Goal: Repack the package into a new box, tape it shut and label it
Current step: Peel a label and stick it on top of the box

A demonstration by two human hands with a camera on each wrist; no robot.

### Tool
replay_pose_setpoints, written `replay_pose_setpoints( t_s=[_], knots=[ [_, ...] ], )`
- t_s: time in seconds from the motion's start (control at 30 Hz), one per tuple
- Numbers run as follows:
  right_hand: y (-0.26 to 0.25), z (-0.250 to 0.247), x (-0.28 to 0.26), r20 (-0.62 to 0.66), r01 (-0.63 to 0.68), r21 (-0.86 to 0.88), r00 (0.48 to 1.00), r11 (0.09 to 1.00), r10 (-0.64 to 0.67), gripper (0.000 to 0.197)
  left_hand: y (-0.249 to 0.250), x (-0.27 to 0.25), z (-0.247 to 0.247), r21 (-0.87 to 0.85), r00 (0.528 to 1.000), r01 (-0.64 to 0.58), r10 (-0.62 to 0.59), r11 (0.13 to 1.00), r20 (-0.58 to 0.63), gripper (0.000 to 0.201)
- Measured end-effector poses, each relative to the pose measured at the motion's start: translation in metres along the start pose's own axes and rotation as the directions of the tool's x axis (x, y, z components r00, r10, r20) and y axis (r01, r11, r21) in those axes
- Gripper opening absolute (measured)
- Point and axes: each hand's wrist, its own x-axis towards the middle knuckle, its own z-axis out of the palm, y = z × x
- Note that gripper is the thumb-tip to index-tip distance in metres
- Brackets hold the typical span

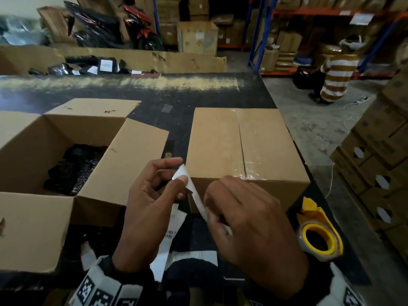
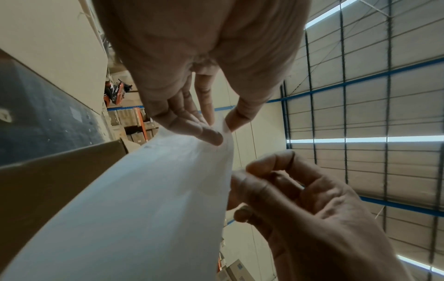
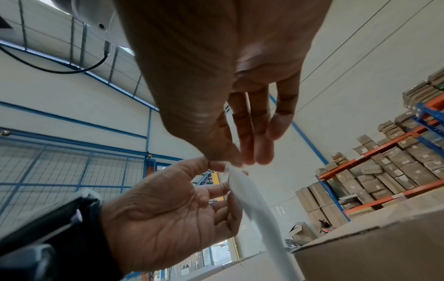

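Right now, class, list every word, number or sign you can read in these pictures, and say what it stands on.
None can be read.
Paper slips on the table: barcode lines and print, too blurred.
Label held by left hand and right hand: no print shows.
Shelf tag: too blurred.

white label, brown boxes — yellow tape dispenser, brown-and-white striped shirt

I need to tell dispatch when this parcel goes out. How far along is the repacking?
Done, by the look of it: the box on the right is closed, with clear tape along its top seam, and the tape dispenser is set down beside it. In hand: the left hand and right hand both pinch a white label, apparently peeling it. Left: no label shows on the box top yet.
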Motion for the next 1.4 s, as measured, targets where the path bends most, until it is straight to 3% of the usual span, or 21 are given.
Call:
replay_pose_setpoints(
  t_s=[0.13, 0.27, 0.33, 0.5, 0.57, 0.63, 0.73, 0.8, 1.0, 1.17, 1.4],
  knots=[
    [-0.003, 0.000, 0.001, -0.001, -0.052, 0.061, 0.999, 0.997, 0.052, 0.022, 0.001, 0.002, 0.002, -0.048, 1.000, 0.025, -0.025, 0.999, 0.003, 0.029],
    [0.000, 0.010, 0.001, -0.064, -0.024, 0.055, 0.998, 0.998, 0.027, 0.024, 0.002, 0.004, 0.005, -0.060, 1.000, 0.021, -0.020, 0.998, 0.015, 0.031],
    [0.003, 0.009, 0.001, -0.057, -0.035, 0.098, 0.998, 0.995, 0.041, 0.016, 0.005, 0.004, 0.009, -0.080, 1.000, 0.013, -0.013, 0.997, 0.007, 0.033],
    [0.018, -0.007, 0.008, -0.086, -0.153, 0.249, 0.980, 0.956, 0.180, 0.024, 0.014, 0.014, 0.007, -0.228, 0.996, 0.022, -0.041, 0.974, -0.078, 0.040],
    [0.026, -0.018, 0.013, -0.125, -0.205, 0.428, 0.951, 0.880, 0.282, 0.024, 0.013, 0.020, 0.000, -0.114, 0.996, -0.026, 0.016, 0.993, -0.089, 0.035],
    [0.037, -0.027, 0.018, -0.142, -0.217, 0.597, 0.919, 0.773, 0.368, 0.022, 0.011, 0.021, -0.005, -0.011, 0.998, -0.068, 0.068, 0.998, -0.015, 0.037],
    [0.054, -0.032, 0.024, -0.112, -0.195, 0.774, 0.894, 0.602, 0.434, 0.020, 0.012, 0.020, -0.005, 0.003, 0.986, -0.101, 0.100, 0.995, 0.131, 0.043],
    [0.060, -0.031, 0.027, -0.084, -0.196, 0.821, 0.888, 0.536, 0.453, 0.018, 0.016, 0.021, -0.002, -0.024, 0.974, -0.104, 0.107, 0.994, 0.199, 0.038],
    [0.067, -0.029, 0.029, -0.058, -0.236, 0.771, 0.898, 0.591, 0.435, 0.018, 0.025, 0.037, 0.004, -0.027, 0.969, -0.130, 0.133, 0.991, 0.210, 0.025],
    [0.073, -0.025, 0.037, -0.126, -0.300, 0.576, 0.886, 0.761, 0.445, 0.027, 0.032, 0.053, 0.010, 0.168, 0.962, -0.234, 0.203, 0.957, 0.183, 0.035],
    [0.099, -0.027, 0.078, -0.051, -0.403, 0.365, 0.891, 0.839, 0.450, 0.043, 0.050, 0.103, 0.016, 0.419, 0.961, -0.244, 0.161, 0.874, 0.224, 0.046]
  ],
)
